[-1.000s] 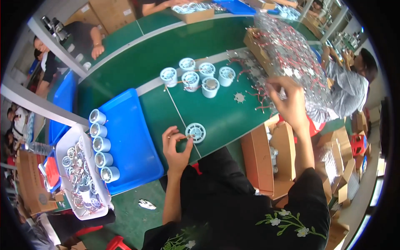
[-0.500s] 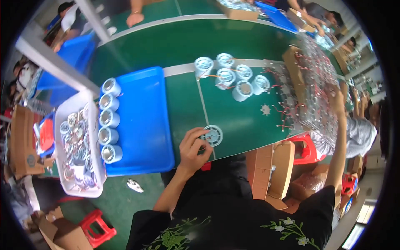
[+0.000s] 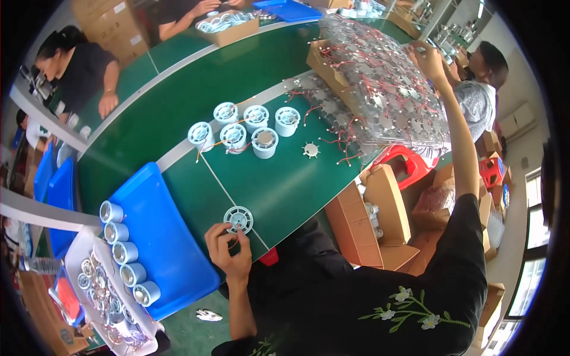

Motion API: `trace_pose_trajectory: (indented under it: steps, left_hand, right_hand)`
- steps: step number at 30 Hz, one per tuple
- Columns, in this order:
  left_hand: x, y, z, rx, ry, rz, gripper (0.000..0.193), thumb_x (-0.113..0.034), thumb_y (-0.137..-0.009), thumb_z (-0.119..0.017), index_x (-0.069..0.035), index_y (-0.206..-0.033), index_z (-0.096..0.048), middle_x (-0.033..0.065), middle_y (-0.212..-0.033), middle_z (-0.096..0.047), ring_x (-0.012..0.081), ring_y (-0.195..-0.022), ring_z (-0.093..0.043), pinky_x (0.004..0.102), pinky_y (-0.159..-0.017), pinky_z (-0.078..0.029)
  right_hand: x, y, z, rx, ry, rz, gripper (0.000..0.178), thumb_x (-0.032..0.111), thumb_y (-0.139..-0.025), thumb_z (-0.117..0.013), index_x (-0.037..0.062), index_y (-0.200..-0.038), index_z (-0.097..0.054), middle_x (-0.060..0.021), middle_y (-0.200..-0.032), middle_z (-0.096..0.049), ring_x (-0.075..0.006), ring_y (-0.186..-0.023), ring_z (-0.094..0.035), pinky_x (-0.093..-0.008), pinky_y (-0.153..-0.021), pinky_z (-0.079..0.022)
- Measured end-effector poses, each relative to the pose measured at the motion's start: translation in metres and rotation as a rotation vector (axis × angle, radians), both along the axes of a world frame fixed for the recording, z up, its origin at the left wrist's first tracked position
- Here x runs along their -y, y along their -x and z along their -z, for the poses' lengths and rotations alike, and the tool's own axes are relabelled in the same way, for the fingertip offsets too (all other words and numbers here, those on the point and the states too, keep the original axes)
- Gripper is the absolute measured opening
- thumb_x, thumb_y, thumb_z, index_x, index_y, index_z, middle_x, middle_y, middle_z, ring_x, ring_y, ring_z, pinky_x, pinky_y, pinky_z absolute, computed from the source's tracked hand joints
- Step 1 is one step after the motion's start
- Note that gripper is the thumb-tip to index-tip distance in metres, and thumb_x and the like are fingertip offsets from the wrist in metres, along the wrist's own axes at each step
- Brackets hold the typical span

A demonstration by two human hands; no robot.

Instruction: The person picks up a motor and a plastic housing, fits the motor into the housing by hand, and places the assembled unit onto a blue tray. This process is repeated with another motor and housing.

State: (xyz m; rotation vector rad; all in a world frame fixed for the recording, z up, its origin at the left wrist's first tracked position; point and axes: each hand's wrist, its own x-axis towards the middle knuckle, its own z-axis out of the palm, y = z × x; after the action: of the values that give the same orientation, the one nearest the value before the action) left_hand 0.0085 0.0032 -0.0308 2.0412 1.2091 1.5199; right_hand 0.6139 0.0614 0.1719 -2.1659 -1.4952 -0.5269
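My left hand (image 3: 230, 254) is at the near edge of the green table, fingers and thumb curled on the near rim of a round, spoked light-blue plastic housing (image 3: 238, 217). A bit of red wire shows by the fingertips. My right arm reaches far out to the right. There my right hand (image 3: 428, 62) is at the far right edge of a stack of clear plastic trays (image 3: 395, 95) carrying many small metal discs with red wires. Its fingers are bent together; whatever they grip is too small to make out. A loose star-edged metal disc (image 3: 310, 150) lies left of the stack.
Several light-blue cylindrical housings (image 3: 233, 138) stand mid-table, some with wires. A blue tray (image 3: 160, 237) at left carries a row of more housings, beside a white bin (image 3: 77, 264) of parts. Cardboard boxes (image 3: 356, 228) and a red stool (image 3: 404, 163) are below right. Co-workers sit around.
The view has swung right, so the table things sit further left and the tray stack shows more fully. My left hand stays at the same housing; my right hand remains by the stack's far edge.
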Motion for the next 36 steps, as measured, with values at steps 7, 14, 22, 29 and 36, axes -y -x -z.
trace_pose_trajectory:
  steps: [7, 14, 22, 29, 36]
  left_hand:
    - [-0.006, -0.002, -0.001, 0.021, 0.013, 0.048, 0.015, 0.009, -0.077, -0.064, 0.001, -0.079, -0.051, 0.0157, -0.099, -0.062, 0.0288, -0.088, -0.059, 0.0343, -0.073, -0.048]
    - [-0.001, -0.002, -0.002, 0.046, 0.038, 0.044, 0.012, 0.008, -0.08, -0.062, 0.001, -0.081, -0.052, 0.0165, -0.101, -0.063, 0.0299, -0.091, -0.061, 0.0351, -0.076, -0.049]
    - [0.0, 0.007, 0.011, 0.141, 0.124, 0.019, 0.007, 0.006, -0.085, -0.061, 0.004, -0.085, -0.054, 0.0182, -0.107, -0.064, 0.0272, -0.097, -0.064, 0.0336, -0.084, -0.051]
    - [-0.011, -0.003, 0.012, 0.388, 0.169, -0.051, 0.011, 0.004, -0.08, -0.069, 0.002, -0.084, -0.059, 0.016, -0.098, -0.067, 0.0233, -0.087, -0.066, 0.0301, -0.077, -0.052]
    - [-0.002, 0.007, 0.02, 0.448, 0.315, 0.024, 0.007, 0.006, -0.087, -0.062, 0.004, -0.091, -0.057, 0.0137, -0.103, -0.065, 0.0167, -0.091, -0.064, 0.0279, -0.081, -0.051]
  right_hand:
    - [-0.034, 0.022, 0.01, 0.037, 0.258, -0.266, 0.023, 0.014, -0.089, -0.062, 0.0059, -0.109, -0.068, -0.0134, -0.095, -0.071, -0.0216, -0.082, -0.069, -0.0358, -0.075, -0.054]
    - [-0.093, 0.071, 0.024, 0.033, 0.305, -0.231, 0.031, 0.02, -0.087, -0.065, 0.0104, -0.117, -0.066, -0.0132, -0.108, -0.067, -0.0254, -0.101, -0.063, -0.0395, -0.092, -0.047]
    - [-0.118, 0.103, 0.016, 0.33, 0.593, -0.087, 0.036, 0.028, -0.078, -0.073, 0.0134, -0.11, -0.067, -0.0095, -0.118, -0.062, -0.0299, -0.12, -0.049, -0.0444, -0.103, -0.035]
    - [-0.118, 0.004, 0.01, 0.302, 0.428, -0.281, 0.041, 0.022, -0.079, -0.074, 0.0091, -0.114, -0.06, -0.0078, -0.11, -0.065, -0.0259, -0.106, -0.061, -0.0376, -0.091, -0.048]
    - [-0.126, 0.02, 0.024, 0.171, 0.399, -0.365, 0.042, 0.02, -0.077, -0.074, 0.0076, -0.115, -0.059, -0.0069, -0.104, -0.066, -0.0198, -0.095, -0.063, -0.0343, -0.085, -0.049]
